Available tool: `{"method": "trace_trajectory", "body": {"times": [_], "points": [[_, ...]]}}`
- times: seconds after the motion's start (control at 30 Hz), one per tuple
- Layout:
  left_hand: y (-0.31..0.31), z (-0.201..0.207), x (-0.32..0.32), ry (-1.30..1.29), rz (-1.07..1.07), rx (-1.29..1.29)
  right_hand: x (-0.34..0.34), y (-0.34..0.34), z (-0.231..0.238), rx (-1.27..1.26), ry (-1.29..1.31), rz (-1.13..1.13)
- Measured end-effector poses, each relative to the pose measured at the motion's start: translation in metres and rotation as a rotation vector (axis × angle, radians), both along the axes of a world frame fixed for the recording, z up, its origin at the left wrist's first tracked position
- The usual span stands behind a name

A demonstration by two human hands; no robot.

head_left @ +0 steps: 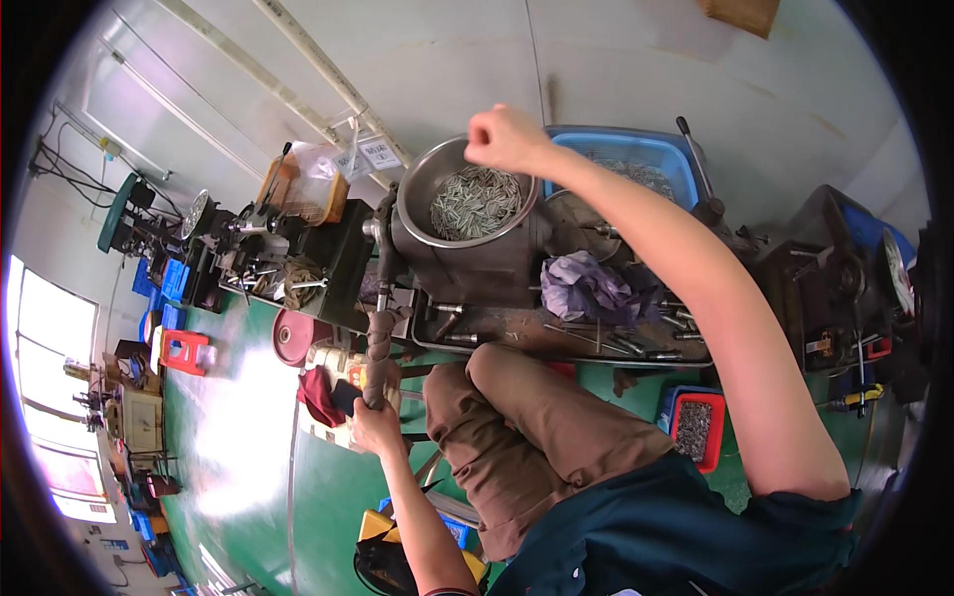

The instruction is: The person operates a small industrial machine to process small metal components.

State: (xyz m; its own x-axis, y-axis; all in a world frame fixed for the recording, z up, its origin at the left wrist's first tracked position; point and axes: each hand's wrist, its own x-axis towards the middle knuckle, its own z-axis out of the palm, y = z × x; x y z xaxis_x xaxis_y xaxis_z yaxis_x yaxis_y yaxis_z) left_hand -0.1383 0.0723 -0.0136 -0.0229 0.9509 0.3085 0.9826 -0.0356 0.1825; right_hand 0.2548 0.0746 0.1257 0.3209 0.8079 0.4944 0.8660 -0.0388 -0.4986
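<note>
My left hand [374, 427] is closed around the lower end of a lever handle [379, 348] wrapped in brown material, which belongs to the machine in front of me. My right hand [505, 138], closed with its fingertips curled in, is raised by the far rim of a round metal bowl [405, 214]. Whatever it may hold is hidden. Many small silvery metal pins [475, 204] fill the bowl, which rests on the dark machine body [467, 273].
Behind my right forearm sits a blue basin [686, 164] of small metal parts. A purple rag [586, 286] and several metal tools lie on the bench tray [517, 333]. A red bin [714, 462] of parts stands on the green floor; a maroon cloth [316, 397] lies at left.
</note>
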Motion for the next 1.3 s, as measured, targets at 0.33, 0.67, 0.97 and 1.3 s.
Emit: {"method": "trace_trajectory", "body": {"times": [0.33,0.67,0.97,1.3], "points": [[0.001,0.002,0.001,-0.007,-0.042,-0.02,0.054,-0.096,-0.076,-0.112,0.734,-0.122],[-0.002,0.006,0.004,-0.01,0.011,-0.067,0.048,-0.106,-0.093,-0.182,0.953,0.056],[0.0,0.002,0.002,-0.017,-0.04,-0.025,0.046,-0.094,-0.109,-0.212,0.802,0.07],[0.0,-0.001,0.001,-0.007,-0.067,0.047,0.036,-0.095,-0.114,-0.321,0.584,-0.038]]}}
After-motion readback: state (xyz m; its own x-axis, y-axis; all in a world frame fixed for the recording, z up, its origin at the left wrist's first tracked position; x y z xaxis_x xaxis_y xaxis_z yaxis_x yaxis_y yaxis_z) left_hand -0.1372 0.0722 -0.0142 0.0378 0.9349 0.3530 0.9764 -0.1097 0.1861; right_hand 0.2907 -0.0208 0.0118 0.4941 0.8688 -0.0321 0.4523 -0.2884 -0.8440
